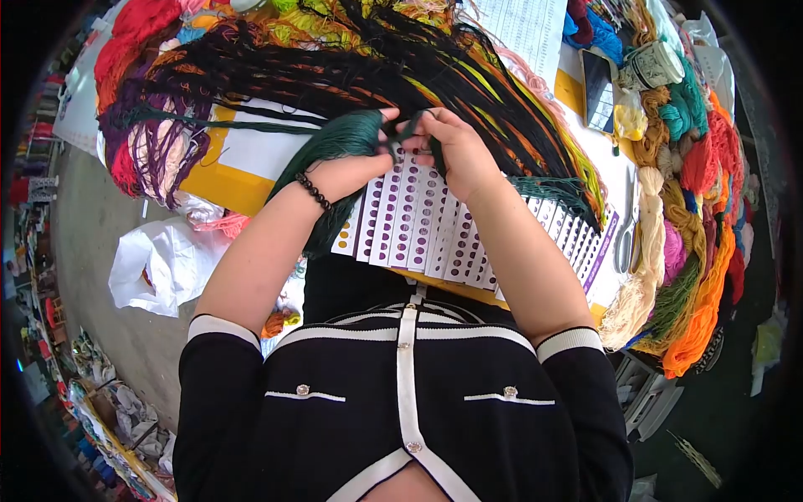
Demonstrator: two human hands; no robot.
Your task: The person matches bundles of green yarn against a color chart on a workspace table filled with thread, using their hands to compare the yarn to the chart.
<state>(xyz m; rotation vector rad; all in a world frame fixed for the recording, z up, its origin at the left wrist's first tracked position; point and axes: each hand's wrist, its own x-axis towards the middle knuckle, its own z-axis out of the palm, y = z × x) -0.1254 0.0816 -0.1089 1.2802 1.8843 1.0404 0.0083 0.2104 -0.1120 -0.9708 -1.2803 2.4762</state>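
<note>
A dark green thread skein drapes over my left hand, which closes round it. Its tail hangs past my wrist, where I wear a beaded bracelet. My right hand pinches a dark strand of the same green thread just to the right, fingers bent. The fingertips of both hands are close together and partly blurred. Below them lie overlapping white cards with rows of holes showing purple. Long black threads mixed with orange and yellow ones spread beyond my hands.
Scissors lie at the table's right, near a cream skein and an orange skein. A phone and a jar stand at the far right. A white plastic bag sits to the left.
</note>
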